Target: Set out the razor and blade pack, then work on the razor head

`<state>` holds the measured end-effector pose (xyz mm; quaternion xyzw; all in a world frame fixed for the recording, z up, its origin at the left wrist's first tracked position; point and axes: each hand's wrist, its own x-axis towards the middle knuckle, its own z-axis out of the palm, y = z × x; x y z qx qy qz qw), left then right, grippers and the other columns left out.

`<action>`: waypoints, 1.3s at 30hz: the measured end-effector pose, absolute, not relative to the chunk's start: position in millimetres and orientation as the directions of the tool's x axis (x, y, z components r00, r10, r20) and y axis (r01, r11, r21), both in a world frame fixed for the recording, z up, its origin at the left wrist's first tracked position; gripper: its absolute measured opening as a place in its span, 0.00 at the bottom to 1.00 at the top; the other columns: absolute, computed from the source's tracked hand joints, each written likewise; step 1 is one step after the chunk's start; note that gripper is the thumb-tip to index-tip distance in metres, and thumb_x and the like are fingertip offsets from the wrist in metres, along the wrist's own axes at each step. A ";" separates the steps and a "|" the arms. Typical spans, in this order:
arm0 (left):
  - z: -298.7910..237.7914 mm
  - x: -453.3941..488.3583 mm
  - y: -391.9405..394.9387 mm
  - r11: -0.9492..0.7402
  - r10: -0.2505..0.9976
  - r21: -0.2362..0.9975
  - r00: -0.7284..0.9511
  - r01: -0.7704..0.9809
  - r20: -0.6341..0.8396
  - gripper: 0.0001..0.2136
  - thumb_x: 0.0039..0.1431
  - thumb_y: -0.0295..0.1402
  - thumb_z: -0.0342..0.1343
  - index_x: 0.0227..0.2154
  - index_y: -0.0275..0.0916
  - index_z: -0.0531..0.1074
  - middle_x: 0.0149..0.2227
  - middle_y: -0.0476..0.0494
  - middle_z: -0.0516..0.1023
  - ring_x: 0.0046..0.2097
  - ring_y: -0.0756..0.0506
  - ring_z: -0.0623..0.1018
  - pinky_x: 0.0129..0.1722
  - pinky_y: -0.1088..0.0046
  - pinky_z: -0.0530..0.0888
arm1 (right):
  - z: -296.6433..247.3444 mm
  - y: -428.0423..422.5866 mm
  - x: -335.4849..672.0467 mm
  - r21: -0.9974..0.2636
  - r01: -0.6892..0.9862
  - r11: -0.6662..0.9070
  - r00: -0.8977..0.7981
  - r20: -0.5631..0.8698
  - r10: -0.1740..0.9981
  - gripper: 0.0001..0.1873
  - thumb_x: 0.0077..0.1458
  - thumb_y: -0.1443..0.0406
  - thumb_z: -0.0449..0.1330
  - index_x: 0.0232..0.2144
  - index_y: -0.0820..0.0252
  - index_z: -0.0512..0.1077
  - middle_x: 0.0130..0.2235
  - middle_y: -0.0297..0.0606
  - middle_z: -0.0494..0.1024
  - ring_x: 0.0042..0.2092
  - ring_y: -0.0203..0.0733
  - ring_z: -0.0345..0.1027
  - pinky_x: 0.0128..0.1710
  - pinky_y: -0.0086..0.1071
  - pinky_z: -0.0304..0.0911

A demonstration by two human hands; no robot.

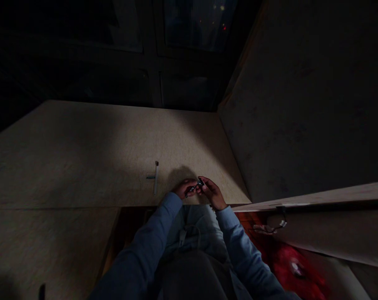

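Note:
The scene is dim. My left hand and my right hand meet at the near edge of a pale plywood board. Both sets of fingers are curled around a small dark object with a shiny tip, held between the two hands. I cannot make out what the object is. Blue sleeves cover both forearms. A thin pale strip with a small greenish piece lies on the board just left of my left hand.
An upright board panel stands at the right, and another panel edge runs across the right side. A cable with a small connector hangs below it over a red surface. A dark window is at the back.

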<state>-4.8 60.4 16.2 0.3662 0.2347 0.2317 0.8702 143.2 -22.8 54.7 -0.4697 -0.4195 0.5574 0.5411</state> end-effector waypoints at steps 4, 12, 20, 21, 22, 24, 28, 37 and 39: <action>17.6 -4.5 60.0 0.630 0.570 0.745 0.782 -0.218 -0.253 0.19 0.43 0.47 0.65 0.21 0.33 0.71 0.18 0.47 0.73 0.13 0.57 0.59 0.14 0.77 0.50 | 53.2 -22.6 143.6 -0.976 -0.212 -0.056 0.033 -0.064 0.997 0.27 0.54 0.49 0.66 0.52 0.55 0.74 0.38 0.39 0.79 0.33 0.41 0.72 0.35 0.37 0.70; 12.4 -4.9 60.9 0.638 0.567 0.736 0.784 -0.224 -0.253 0.20 0.45 0.48 0.65 0.23 0.33 0.71 0.19 0.47 0.73 0.13 0.57 0.59 0.16 0.76 0.51 | 52.6 -21.3 144.3 -0.978 -0.205 -0.048 0.049 -0.059 0.997 0.26 0.54 0.50 0.66 0.51 0.55 0.74 0.38 0.39 0.79 0.33 0.40 0.72 0.35 0.37 0.70; 5.6 -6.0 59.2 0.620 0.583 0.731 0.791 -0.284 -0.187 0.22 0.43 0.50 0.69 0.22 0.34 0.70 0.18 0.49 0.69 0.15 0.56 0.59 0.17 0.75 0.52 | 53.1 -20.3 144.8 -0.982 -0.186 -0.042 0.069 -0.055 0.996 0.26 0.52 0.52 0.68 0.50 0.54 0.75 0.39 0.39 0.79 0.34 0.41 0.72 0.36 0.38 0.69; 4.9 -6.0 58.9 0.618 0.583 0.731 0.792 -0.289 -0.180 0.22 0.43 0.49 0.69 0.22 0.34 0.70 0.18 0.50 0.69 0.15 0.56 0.59 0.17 0.75 0.52 | 53.0 -20.4 144.7 -0.982 -0.184 -0.039 0.072 -0.053 0.996 0.25 0.52 0.52 0.68 0.50 0.54 0.75 0.40 0.39 0.79 0.34 0.41 0.72 0.37 0.38 0.70; 4.3 -6.0 58.6 0.616 0.584 0.731 0.793 -0.294 -0.173 0.22 0.44 0.49 0.68 0.22 0.34 0.70 0.18 0.50 0.69 0.16 0.56 0.59 0.17 0.75 0.52 | 52.8 -20.4 144.5 -0.982 -0.183 -0.036 0.077 -0.051 0.996 0.26 0.51 0.52 0.68 0.50 0.54 0.75 0.41 0.39 0.79 0.34 0.41 0.72 0.38 0.39 0.70; 3.4 -5.7 58.1 0.611 0.587 0.731 0.793 -0.303 -0.162 0.22 0.44 0.50 0.68 0.22 0.34 0.69 0.18 0.50 0.68 0.15 0.56 0.59 0.17 0.76 0.52 | 52.0 -20.0 144.3 -0.983 -0.179 -0.030 0.086 -0.046 0.995 0.26 0.50 0.52 0.69 0.50 0.54 0.76 0.42 0.40 0.80 0.35 0.42 0.72 0.39 0.39 0.70; 2.5 -4.9 58.2 0.605 0.586 0.731 0.798 -0.316 -0.141 0.24 0.41 0.52 0.69 0.20 0.35 0.67 0.15 0.51 0.66 0.14 0.55 0.59 0.15 0.76 0.52 | 49.1 -17.8 143.8 -0.985 -0.172 -0.019 0.100 -0.037 0.994 0.27 0.47 0.52 0.71 0.48 0.55 0.76 0.42 0.40 0.80 0.37 0.43 0.73 0.40 0.39 0.70; 0.2 -3.2 58.8 0.587 0.606 0.725 0.789 -0.360 -0.099 0.24 0.41 0.52 0.69 0.18 0.36 0.67 0.15 0.51 0.68 0.14 0.54 0.62 0.15 0.76 0.54 | 47.3 -14.1 143.0 -0.985 -0.175 -0.009 0.120 -0.031 0.992 0.25 0.45 0.54 0.72 0.46 0.54 0.78 0.43 0.40 0.81 0.39 0.44 0.74 0.40 0.38 0.70; 1.1 -3.1 58.4 0.586 0.603 0.728 0.792 -0.357 -0.097 0.25 0.40 0.52 0.69 0.19 0.35 0.67 0.15 0.52 0.67 0.14 0.54 0.62 0.16 0.76 0.54 | 47.7 -14.3 143.6 -0.984 -0.180 -0.009 0.122 -0.031 0.992 0.25 0.45 0.54 0.72 0.46 0.54 0.78 0.42 0.39 0.81 0.39 0.43 0.74 0.40 0.38 0.70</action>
